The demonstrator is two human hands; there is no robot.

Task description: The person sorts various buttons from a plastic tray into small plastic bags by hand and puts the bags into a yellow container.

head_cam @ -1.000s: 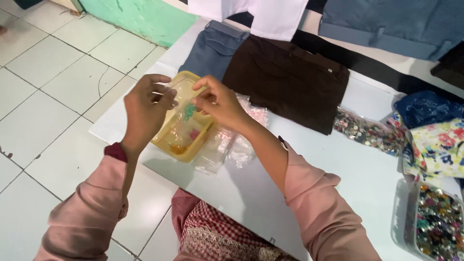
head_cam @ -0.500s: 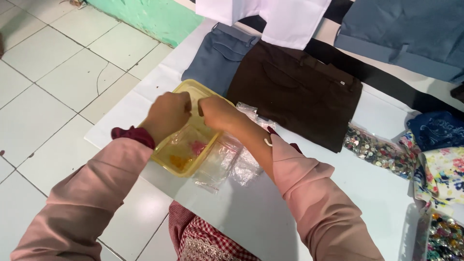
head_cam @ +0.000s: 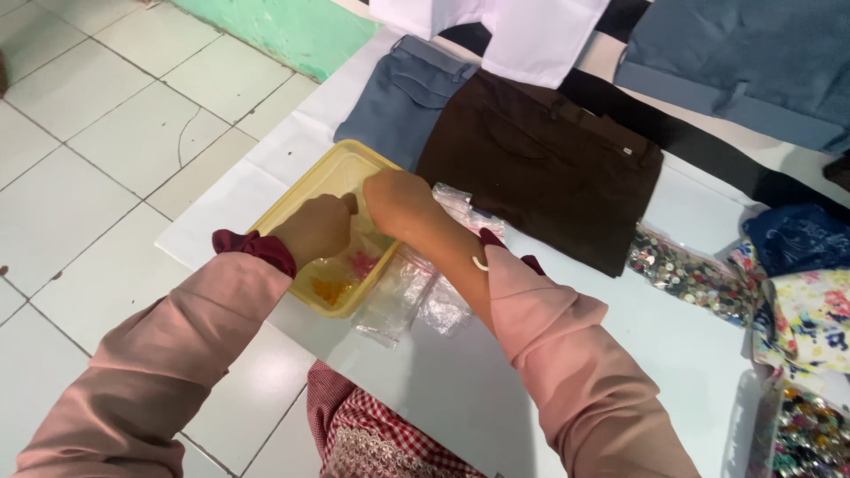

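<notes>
Hands meet inside a yellow plastic tub [head_cam: 292, 195] at the near left edge of the white worktop [head_cam: 682, 354]. Left hand [head_cam: 314, 230] is curled loosely over small bags of pink and orange bits [head_cam: 341, 279] in the tub; whether its grip has closed on anything cannot be told. Right hand [head_cam: 398, 199] dips in just beside it, fingers hidden, so its grip cannot be told either. Clear empty packets [head_cam: 416, 296] lie touching the tub's right side. Folded brown trousers [head_cam: 540, 164] lie farther back.
</notes>
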